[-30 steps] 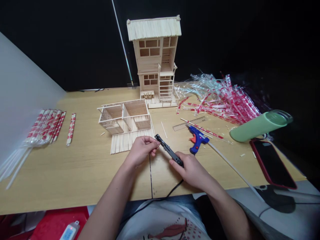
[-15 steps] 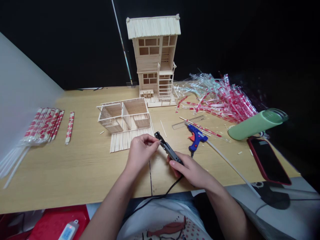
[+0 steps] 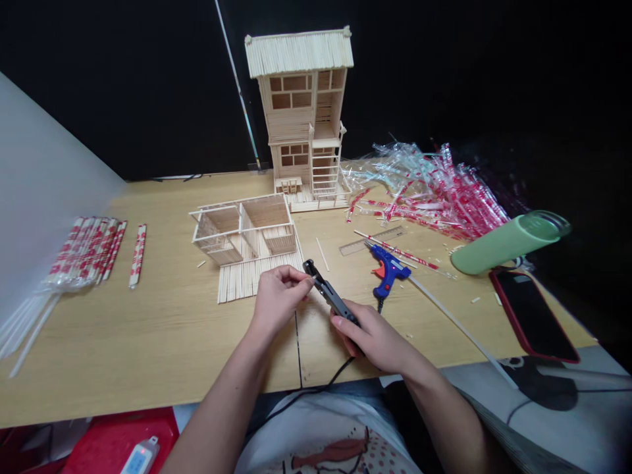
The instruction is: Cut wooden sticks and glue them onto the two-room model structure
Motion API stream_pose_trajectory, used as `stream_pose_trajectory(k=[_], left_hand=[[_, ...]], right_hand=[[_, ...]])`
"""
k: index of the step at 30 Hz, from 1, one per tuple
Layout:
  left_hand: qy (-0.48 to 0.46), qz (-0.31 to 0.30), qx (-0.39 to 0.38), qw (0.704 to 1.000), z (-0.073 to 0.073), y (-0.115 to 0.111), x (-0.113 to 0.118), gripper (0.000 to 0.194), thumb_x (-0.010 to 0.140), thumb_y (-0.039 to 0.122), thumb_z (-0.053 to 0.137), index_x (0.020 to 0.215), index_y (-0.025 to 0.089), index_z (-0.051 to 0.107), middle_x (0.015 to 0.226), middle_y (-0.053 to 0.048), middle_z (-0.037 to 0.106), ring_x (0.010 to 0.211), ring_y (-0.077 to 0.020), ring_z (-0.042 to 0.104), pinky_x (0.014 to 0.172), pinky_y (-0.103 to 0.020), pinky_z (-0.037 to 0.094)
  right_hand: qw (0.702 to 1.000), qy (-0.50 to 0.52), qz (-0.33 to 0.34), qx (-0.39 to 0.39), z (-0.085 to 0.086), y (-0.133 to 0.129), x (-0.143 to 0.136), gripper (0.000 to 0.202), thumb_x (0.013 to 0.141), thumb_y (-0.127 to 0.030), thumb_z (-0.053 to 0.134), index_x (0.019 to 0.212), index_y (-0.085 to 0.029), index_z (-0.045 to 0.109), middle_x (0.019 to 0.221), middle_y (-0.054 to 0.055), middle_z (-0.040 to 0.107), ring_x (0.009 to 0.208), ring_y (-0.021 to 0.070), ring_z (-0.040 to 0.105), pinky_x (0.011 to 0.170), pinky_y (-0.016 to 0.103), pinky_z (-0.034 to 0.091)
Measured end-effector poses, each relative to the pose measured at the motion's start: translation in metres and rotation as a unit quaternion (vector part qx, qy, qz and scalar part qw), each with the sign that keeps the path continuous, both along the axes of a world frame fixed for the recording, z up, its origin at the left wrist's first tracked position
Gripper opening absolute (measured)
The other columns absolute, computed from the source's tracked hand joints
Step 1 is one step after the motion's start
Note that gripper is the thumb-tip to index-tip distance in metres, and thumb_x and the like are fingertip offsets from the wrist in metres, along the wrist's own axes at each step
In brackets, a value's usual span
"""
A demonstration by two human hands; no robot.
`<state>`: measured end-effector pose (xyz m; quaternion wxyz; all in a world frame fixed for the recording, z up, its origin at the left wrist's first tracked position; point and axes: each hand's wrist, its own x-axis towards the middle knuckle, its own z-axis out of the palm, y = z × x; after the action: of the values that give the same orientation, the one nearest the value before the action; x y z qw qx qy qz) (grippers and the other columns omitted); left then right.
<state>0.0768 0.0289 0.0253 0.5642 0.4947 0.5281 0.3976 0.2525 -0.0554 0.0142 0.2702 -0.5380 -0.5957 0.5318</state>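
My right hand (image 3: 368, 332) is closed around the handles of dark grey pliers (image 3: 332, 297), whose black jaws point up and left. Close beside those jaws, my left hand (image 3: 279, 293) is closed, thumb and forefinger pinched together. What lies between these fingertips is too small to make out. Just beyond my left hand sits a roofless model room (image 3: 247, 227) of thin wooden sticks with a slatted floor (image 3: 241, 280) in front. A single thin stick (image 3: 322, 254) lies to the right of it.
A two-storey stick house (image 3: 301, 105) stands at the back. To the right are a blue glue gun (image 3: 388, 266), a ruler (image 3: 370, 241), crumpled wrappers (image 3: 444, 191), a green cup (image 3: 503, 243) on its side and a phone (image 3: 536, 316). Wrapped chopsticks (image 3: 89, 250) lie left.
Both hands and the pliers keep nearly the same pose, with only a very slight shift. The whole view has moved a little.
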Motion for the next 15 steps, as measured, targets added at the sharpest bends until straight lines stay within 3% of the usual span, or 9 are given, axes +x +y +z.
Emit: stream_pose_trajectory(k=[6, 10, 12, 15], left_hand=[[-0.024, 0.004, -0.017, 1.0, -0.005, 0.003, 0.0, 0.017, 0.062, 0.024, 0.078, 0.063, 0.013, 0.065, 0.057, -0.002, 0.066, 0.046, -0.0087, 0.057, 0.047, -0.019, 0.042], [-0.049, 0.002, -0.032, 0.998, -0.011, 0.006, -0.001, 0.019, 0.06, 0.024, 0.081, 0.063, 0.013, 0.066, 0.059, -0.002, 0.067, 0.047, -0.0085, 0.057, 0.047, -0.019, 0.043], [-0.069, 0.01, -0.049, 0.996, -0.015, 0.006, -0.001, 0.02, 0.059, 0.023, 0.083, 0.064, 0.012, 0.067, 0.059, -0.002, 0.067, 0.046, -0.0077, 0.056, 0.047, -0.018, 0.042], [-0.142, 0.007, -0.092, 0.985, -0.021, 0.004, -0.001, 0.025, 0.058, 0.025, 0.087, 0.068, 0.011, 0.07, 0.059, -0.001, 0.066, 0.048, -0.0057, 0.055, 0.049, -0.016, 0.042]], right_hand=[[0.997, -0.07, -0.009, 0.043, 0.003, 0.003, -0.001, 0.024, 0.098, -0.038, 0.045, 0.081, -0.021, 0.051, 0.052, -0.004, 0.054, 0.054, 0.0163, 0.054, 0.056, 0.026, 0.037], [0.991, -0.098, -0.043, 0.082, -0.005, 0.005, -0.006, 0.028, 0.097, -0.04, 0.048, 0.078, -0.02, 0.054, 0.063, 0.001, 0.059, 0.062, 0.0179, 0.057, 0.058, 0.027, 0.039], [0.995, -0.056, -0.06, 0.05, -0.012, 0.005, -0.009, 0.031, 0.097, -0.044, 0.047, 0.075, -0.021, 0.05, 0.058, -0.002, 0.055, 0.052, 0.0155, 0.054, 0.051, 0.026, 0.037], [0.991, 0.069, -0.094, -0.06, -0.022, 0.005, -0.013, 0.038, 0.097, -0.053, 0.043, 0.073, -0.023, 0.044, 0.051, -0.008, 0.044, 0.033, 0.0105, 0.043, 0.036, 0.023, 0.029]])
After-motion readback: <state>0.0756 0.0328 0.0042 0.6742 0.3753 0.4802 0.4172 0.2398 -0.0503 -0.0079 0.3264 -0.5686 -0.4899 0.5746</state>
